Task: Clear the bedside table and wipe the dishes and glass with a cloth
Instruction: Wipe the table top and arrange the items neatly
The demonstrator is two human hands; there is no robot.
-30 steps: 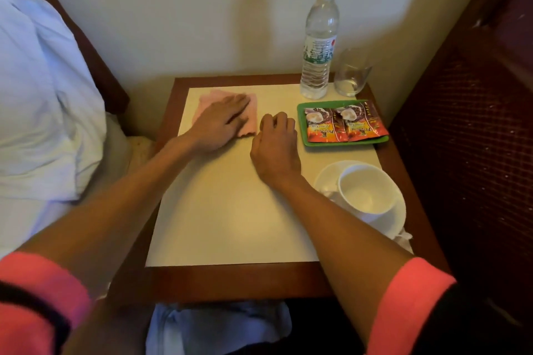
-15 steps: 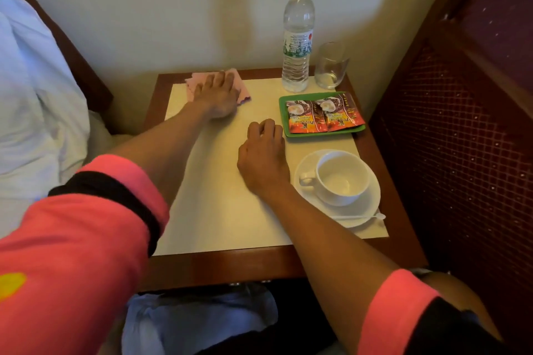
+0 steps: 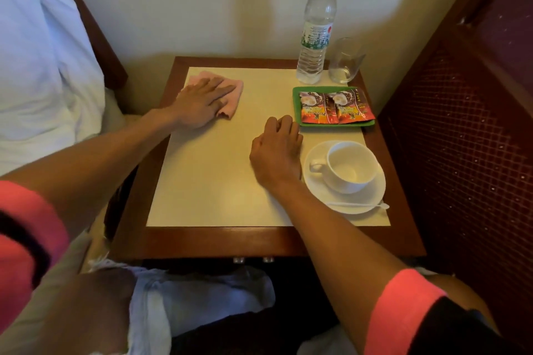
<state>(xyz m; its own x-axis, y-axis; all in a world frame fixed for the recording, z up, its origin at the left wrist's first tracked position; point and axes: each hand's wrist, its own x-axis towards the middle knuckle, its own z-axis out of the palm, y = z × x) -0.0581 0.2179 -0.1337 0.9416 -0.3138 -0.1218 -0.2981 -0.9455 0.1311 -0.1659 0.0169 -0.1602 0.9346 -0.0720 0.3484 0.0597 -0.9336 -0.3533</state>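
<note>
Presses pink cloth under flat, open-fingered left grip at tabletop far-left corner, rests empty, loosely curled right grip beside cup, likely tipped by a wide sweep.

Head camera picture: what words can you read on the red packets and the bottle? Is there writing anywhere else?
Red packets: big pale letters, upside down from this view, too blurred to read.
Water bottle: its label has green print and a red dot, too small to read.
Cup, saucer, glass: no writing shows.
Nothing here can be quoted for sure.
</note>
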